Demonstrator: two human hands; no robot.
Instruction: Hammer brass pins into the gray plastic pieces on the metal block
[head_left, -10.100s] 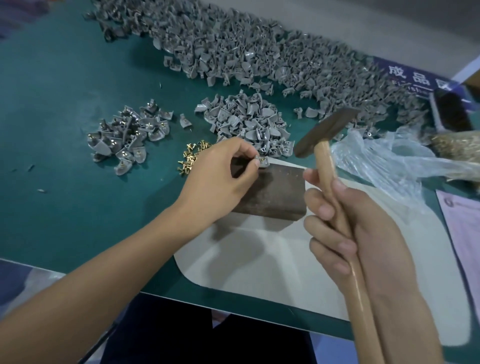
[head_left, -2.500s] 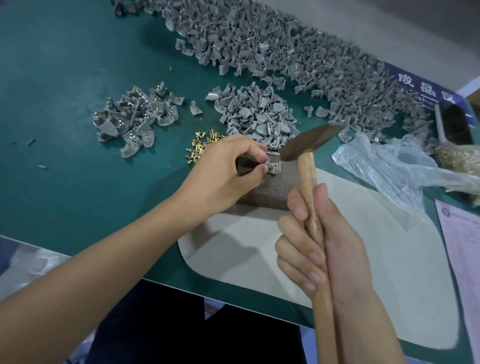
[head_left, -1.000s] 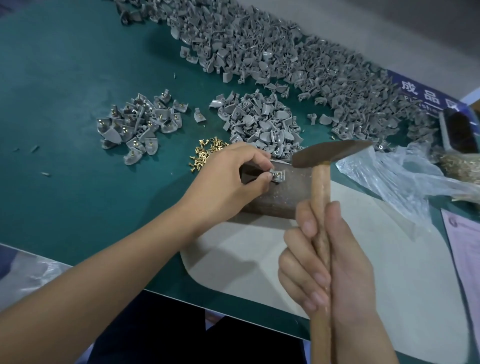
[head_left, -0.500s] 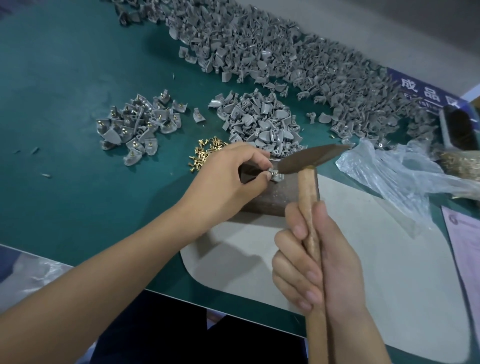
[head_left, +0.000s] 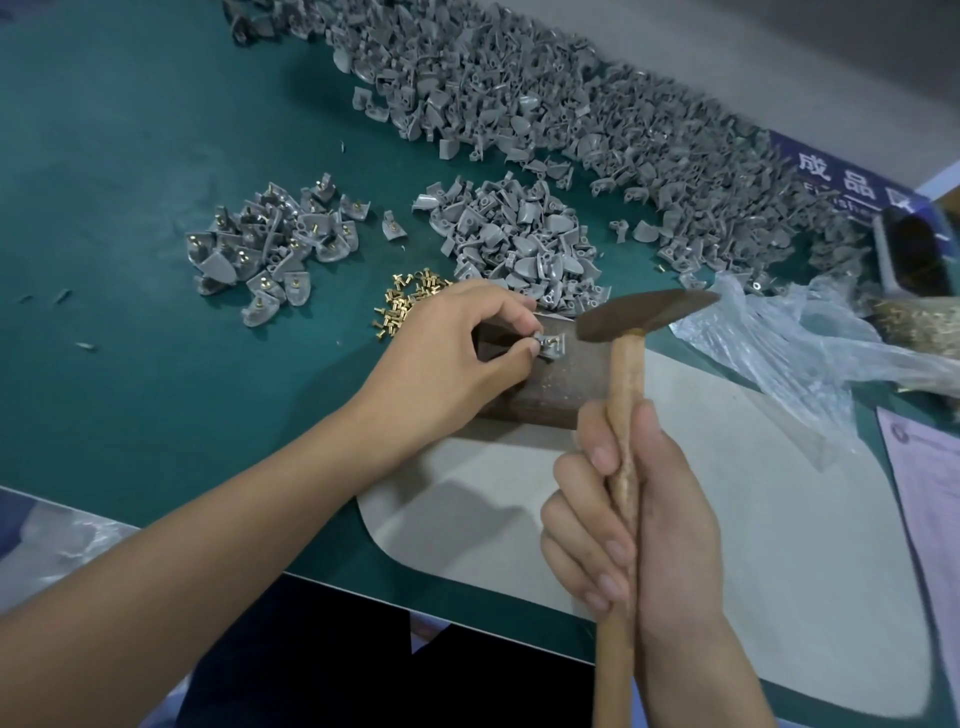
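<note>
On your far left sits a small heap of pinned pieces (head_left: 272, 247), your finished work; loose brass pins (head_left: 408, 299) and a far bigger unpinned heap (head_left: 519, 244) remain. Your left hand (head_left: 447, 358) pinches the gray piece (head_left: 549, 345) on the metal block (head_left: 556, 384). Your right hand (head_left: 639, 519) grips the hammer (head_left: 644, 317), raised just right of it.

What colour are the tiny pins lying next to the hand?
Shiny gold, like brass. The little pile of pins shows best in the head view, on the green table beside the left hand.
</note>
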